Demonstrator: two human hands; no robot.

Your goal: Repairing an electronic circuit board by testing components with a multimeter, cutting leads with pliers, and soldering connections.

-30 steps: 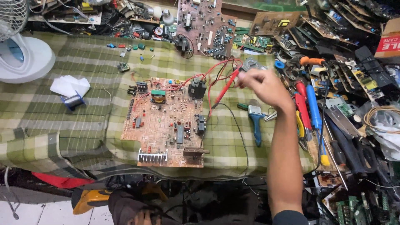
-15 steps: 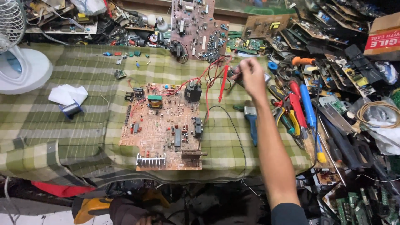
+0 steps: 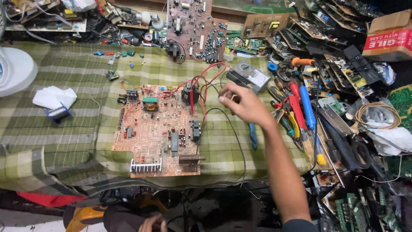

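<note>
A brown circuit board (image 3: pixel 159 133) lies flat on the green checked cloth (image 3: pixel 64 129). My right hand (image 3: pixel 242 103) hovers just right of the board's top corner, fingers pinched on what looks like a thin black probe. The probe's black lead (image 3: pixel 238 141) curves down over the table's front edge. A red probe (image 3: pixel 192 101) rests on the board, and its red wires run to a grey multimeter (image 3: pixel 253 75) just behind the hand. My left hand (image 3: pixel 150 223) is low below the table edge, mostly hidden, so its grip is unclear.
Screwdrivers and pliers (image 3: pixel 300 107) crowd the right side, with a blue-handled tool (image 3: pixel 253 135) near my wrist. More boards (image 3: pixel 193 25) stand at the back. White fan base (image 3: pixel 15 68), tissue with solder spool (image 3: pixel 56 103) at left. Cardboard box (image 3: pixel 388 36) far right.
My right hand has let go of the red probe, which now rests on the board. It moved down and left towards the board's corner. The view also shifted closer.
</note>
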